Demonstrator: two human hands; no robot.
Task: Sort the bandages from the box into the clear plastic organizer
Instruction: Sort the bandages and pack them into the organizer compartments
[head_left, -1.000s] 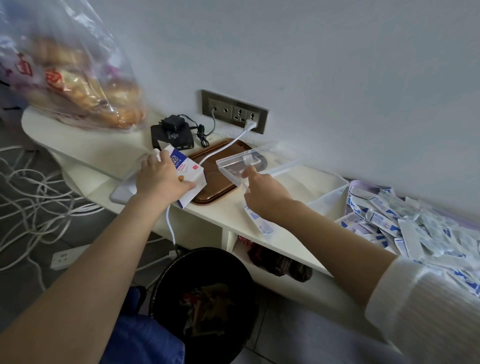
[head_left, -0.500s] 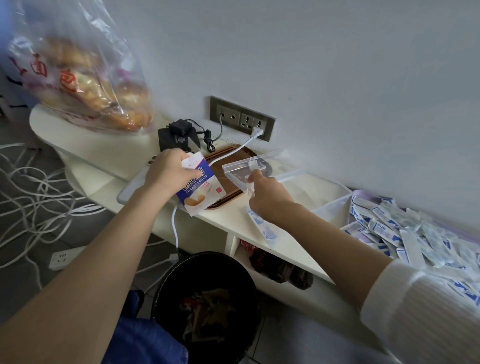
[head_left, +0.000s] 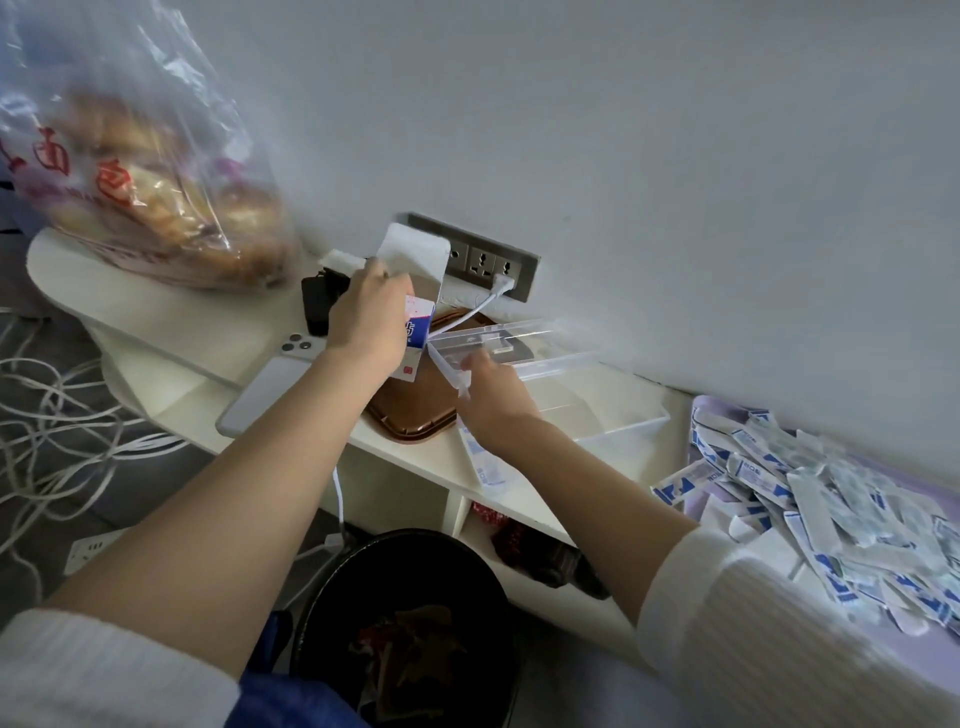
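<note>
My left hand (head_left: 366, 319) grips the white and blue bandage box (head_left: 415, 291), held up over the brown tray with its top flap open. Just right of it, my right hand (head_left: 491, 392) holds the near edge of the clear plastic organizer (head_left: 519, 345), which is tilted up above the shelf. A single wrapped bandage (head_left: 480, 457) lies on the shelf under my right wrist. A big heap of blue and white wrapped bandages (head_left: 810, 493) lies on the purple surface at the right.
A brown tray (head_left: 410, 418), a phone (head_left: 270, 387), a black charger (head_left: 322, 301) and a bag of bread (head_left: 150, 171) share the white shelf (head_left: 218, 332). A clear bin (head_left: 618, 421) sits at its right end. Wall sockets (head_left: 483, 265) behind, black waste bin (head_left: 410, 629) below, cables on the floor at left.
My left hand has lifted the box up and toward the wall, and its flap now stands open. My right hand keeps its hold on the organizer, which stays tilted.
</note>
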